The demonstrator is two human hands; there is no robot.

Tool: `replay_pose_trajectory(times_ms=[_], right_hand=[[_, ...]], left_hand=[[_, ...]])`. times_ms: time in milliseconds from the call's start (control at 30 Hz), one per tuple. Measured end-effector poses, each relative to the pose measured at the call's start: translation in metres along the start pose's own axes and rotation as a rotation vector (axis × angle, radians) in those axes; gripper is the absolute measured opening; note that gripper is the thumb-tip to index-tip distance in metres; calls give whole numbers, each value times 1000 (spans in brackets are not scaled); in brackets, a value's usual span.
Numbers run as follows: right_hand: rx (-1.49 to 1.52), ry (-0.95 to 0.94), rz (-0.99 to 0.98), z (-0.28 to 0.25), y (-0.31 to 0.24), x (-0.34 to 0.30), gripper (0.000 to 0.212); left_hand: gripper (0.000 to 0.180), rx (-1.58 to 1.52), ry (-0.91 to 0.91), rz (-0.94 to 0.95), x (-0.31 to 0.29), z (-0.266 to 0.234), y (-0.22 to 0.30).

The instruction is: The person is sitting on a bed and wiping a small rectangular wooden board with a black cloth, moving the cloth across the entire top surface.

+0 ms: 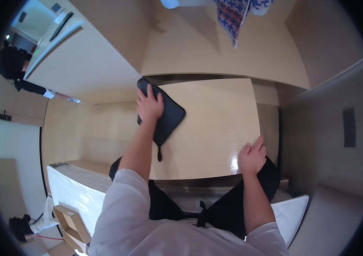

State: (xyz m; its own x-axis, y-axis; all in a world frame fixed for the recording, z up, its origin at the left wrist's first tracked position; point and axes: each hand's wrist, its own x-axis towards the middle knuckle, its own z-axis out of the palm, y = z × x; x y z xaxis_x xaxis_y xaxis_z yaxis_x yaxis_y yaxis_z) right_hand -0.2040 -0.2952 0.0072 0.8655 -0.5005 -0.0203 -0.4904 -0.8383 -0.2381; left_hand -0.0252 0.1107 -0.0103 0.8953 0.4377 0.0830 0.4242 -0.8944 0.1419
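A flat black zip pouch [167, 114] with a short pull strap lies slanted over the left edge of a pale wooden tabletop [215, 123]. My left hand [149, 104] is on the pouch's left side, gripping it with thumb and forefinger across its upper face. The far side of this grip is hidden. At the tabletop's right edge, near its front corner, rests my right hand [252, 158]. Its forefinger and thumb stretch forward, apart, and it holds nothing. My knees are under the near edge of the tabletop.
Patterned cloth [232, 17] hangs above a wooden ledge [215, 59] at the back. A pale cabinet [90, 64] stands left. Plastic-wrapped white padding [77, 183] and an open cardboard box [71, 224] are lower left. Two other people [13, 64] show at the left rim. A wall [326, 128] rises right.
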Motion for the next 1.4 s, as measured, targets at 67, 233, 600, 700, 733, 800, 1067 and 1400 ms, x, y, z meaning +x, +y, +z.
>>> replay_pose_trajectory(times_ms=[67,233,600,700,733,800,1067,1400], right_hand=[[-11,-4,1,-1,-2,0,77],[-19,-5,-21,4,1,-1,78],[6,12,6,5,1,3,73],[39,67,-14,14,6,6,72],[43,66,-10,14,6,5,72],[39,30,10,12,4,5,72],[35,58,0,16,10,7,70],[-14,32,8,4,0,-1,71]], left_hand=[[66,-56,-141,-73,28,-8,4],[66,-34,-14,17,32,2,-9],[75,34,97,187,-206,-33,-57],[78,-4,23,187,-271,-46,-58],[77,-13,-14,208,-288,-48,-58],[77,-29,-34,297,-310,-52,-58],[79,-5,-181,438,-248,-60,-52],[75,28,-72,379,-67,-23,1]])
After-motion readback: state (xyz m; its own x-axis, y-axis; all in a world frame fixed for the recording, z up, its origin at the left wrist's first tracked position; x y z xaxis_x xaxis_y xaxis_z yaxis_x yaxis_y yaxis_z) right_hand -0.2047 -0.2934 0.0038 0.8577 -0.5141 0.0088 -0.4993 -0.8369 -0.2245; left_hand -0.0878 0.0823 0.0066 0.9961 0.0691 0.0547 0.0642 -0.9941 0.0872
